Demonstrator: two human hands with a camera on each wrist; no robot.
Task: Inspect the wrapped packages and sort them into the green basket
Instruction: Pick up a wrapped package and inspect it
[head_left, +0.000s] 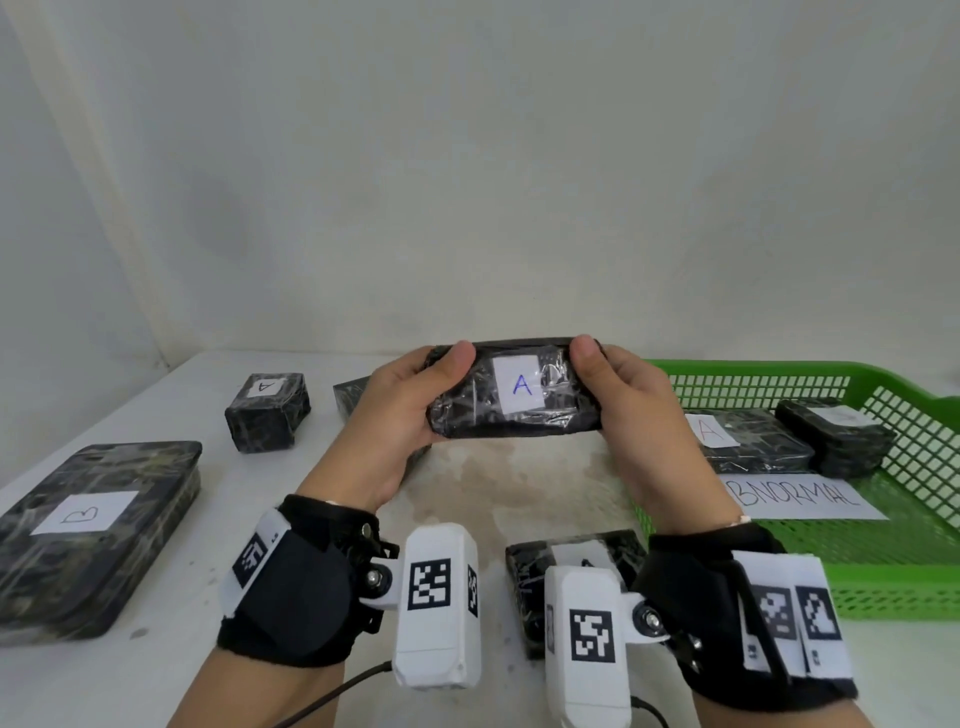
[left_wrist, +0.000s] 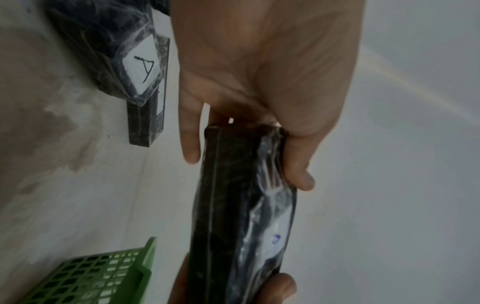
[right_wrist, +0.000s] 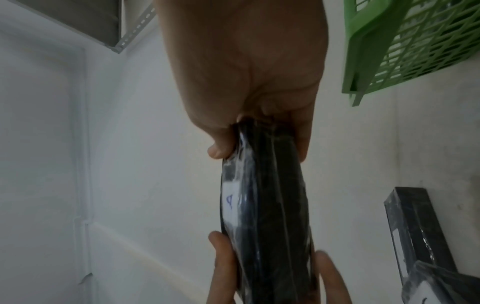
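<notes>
A flat black wrapped package with a white label marked A is held up above the table, label facing me. My left hand grips its left end, thumb on the front and fingers behind. My right hand grips its right end the same way. The left wrist view shows the package edge-on with my left hand round its end. The right wrist view shows the package pinched by my right hand. The green basket stands at the right, holding two wrapped packages and a paper reading ABNORMAL.
On the white table lie a large flat package marked B at the left, a small block marked A behind it, another package partly hidden by my left hand, and one marked A near my wrists. A wall rises behind.
</notes>
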